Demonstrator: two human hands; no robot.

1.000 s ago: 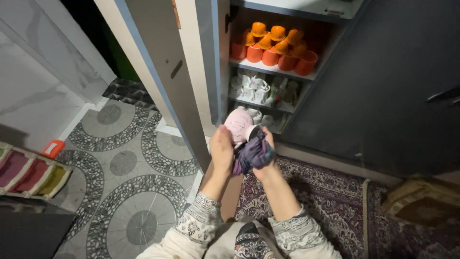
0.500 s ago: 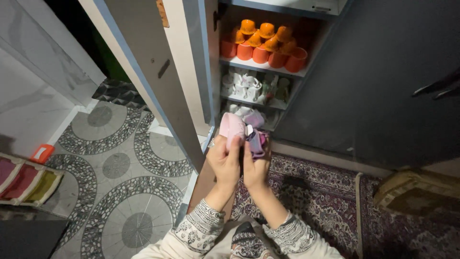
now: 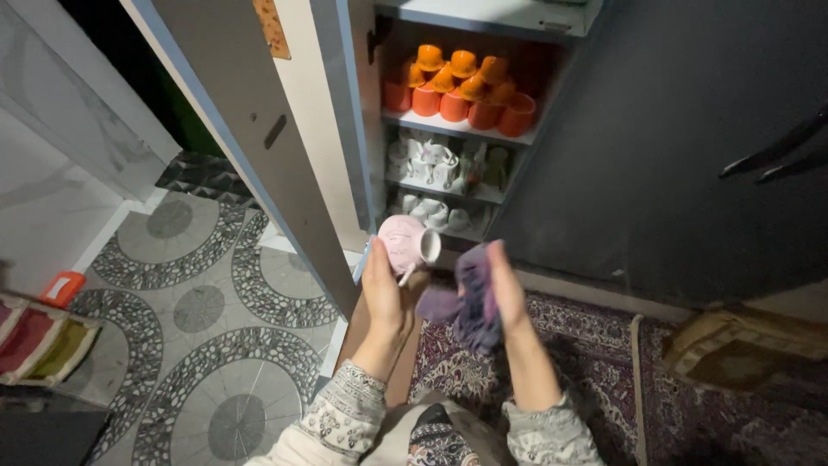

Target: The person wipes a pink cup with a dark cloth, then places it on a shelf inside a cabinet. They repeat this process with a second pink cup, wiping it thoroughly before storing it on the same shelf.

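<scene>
My left hand [image 3: 382, 292] holds a small pale pink cup [image 3: 407, 244] tipped on its side, its mouth facing right. My right hand [image 3: 504, 293] grips a purple cloth [image 3: 470, 302] that hangs just right of the cup, apart from it. Both hands are raised in front of an open cabinet [image 3: 448, 129]. Its top shelf holds stacked orange cups [image 3: 461, 86]; the lower shelves hold white cups [image 3: 435, 160].
The cabinet's grey door [image 3: 259, 129] stands open on the left, a dark door [image 3: 681, 147] on the right. A patterned rug [image 3: 604, 371] lies under my arms. Tiled floor with pebble circles [image 3: 190, 311] and a coloured tray [image 3: 34, 345] lie to the left.
My hands have come apart: the cloth has left the cup and now hangs in my right hand, while the cup is tipped sideways in my left. The view has moved closer to the cabinet.
</scene>
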